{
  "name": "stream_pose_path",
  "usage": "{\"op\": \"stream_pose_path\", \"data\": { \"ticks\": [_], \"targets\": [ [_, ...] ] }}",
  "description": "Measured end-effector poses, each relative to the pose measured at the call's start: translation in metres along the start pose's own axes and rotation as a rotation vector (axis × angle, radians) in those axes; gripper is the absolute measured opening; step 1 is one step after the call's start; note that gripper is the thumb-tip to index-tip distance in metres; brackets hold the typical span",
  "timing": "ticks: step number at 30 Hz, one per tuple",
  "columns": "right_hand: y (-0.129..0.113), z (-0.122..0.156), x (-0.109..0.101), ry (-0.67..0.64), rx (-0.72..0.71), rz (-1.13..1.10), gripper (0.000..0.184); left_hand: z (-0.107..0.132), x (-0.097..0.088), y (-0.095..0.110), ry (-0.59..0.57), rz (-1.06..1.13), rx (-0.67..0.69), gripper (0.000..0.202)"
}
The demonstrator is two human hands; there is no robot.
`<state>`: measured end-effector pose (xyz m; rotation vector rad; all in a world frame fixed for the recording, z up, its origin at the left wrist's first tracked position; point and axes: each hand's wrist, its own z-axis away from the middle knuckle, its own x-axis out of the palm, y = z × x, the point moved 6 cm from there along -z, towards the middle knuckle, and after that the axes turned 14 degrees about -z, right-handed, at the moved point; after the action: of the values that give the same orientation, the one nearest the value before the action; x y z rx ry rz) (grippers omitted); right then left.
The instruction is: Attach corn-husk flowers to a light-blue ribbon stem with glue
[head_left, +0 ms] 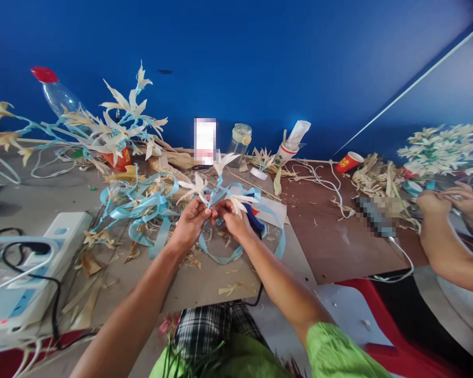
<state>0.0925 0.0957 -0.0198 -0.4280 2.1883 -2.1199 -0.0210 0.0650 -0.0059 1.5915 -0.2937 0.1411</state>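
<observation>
In the middle, my left hand (189, 221) pinches the blue-wrapped stem of a husk flower spray (219, 181) between thumb and fingers. The spray carries three pale, pointed flowers, one up, one left and one right. Close beside it, my right hand (235, 219) is closed with its fingertips at the same stem and the light blue ribbon; which of these it grips is partly hidden. A loop of that light blue ribbon (224, 258) hangs below my hands onto the table. Left of my left hand lies a tangle of blue ribbon (153, 202).
Finished flower branches (122, 126) stand in a red cup (120, 159) at back left. A power strip (43, 278) with cables lies left. Behind are a phone (205, 140) and a clear bottle (241, 139). Right, another person's hands (449, 202) work near a phone (376, 216) and husks.
</observation>
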Motion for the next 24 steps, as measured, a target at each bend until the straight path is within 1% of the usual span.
{"op": "stream_pose_path", "data": {
  "ticks": [3,5,9,11,14,19,24],
  "targets": [
    [-0.007,0.005,0.002,0.021,-0.049,0.123,0.013,-0.003,-0.013,0.000,0.083,-0.161,-0.034,0.027],
    [-0.009,0.008,0.003,0.041,-0.060,0.161,0.009,-0.003,-0.020,0.002,0.145,-0.255,-0.050,0.022],
    [-0.018,0.011,0.009,0.022,-0.144,0.209,0.012,-0.002,-0.025,0.007,0.233,-0.346,-0.027,0.015],
    [-0.024,0.013,0.010,0.016,-0.188,0.244,0.013,-0.002,-0.026,0.005,0.263,-0.320,-0.040,0.017],
    [-0.028,0.014,0.012,-0.012,-0.178,0.278,0.013,-0.001,-0.026,-0.002,0.282,-0.236,-0.079,0.020],
    [-0.025,0.013,0.015,-0.119,-0.141,0.244,0.015,-0.003,-0.024,-0.013,0.225,-0.121,-0.137,0.024],
    [-0.020,0.012,0.019,-0.186,-0.083,0.207,0.016,-0.002,-0.021,-0.012,0.216,-0.015,-0.146,0.026]
  ]
}}
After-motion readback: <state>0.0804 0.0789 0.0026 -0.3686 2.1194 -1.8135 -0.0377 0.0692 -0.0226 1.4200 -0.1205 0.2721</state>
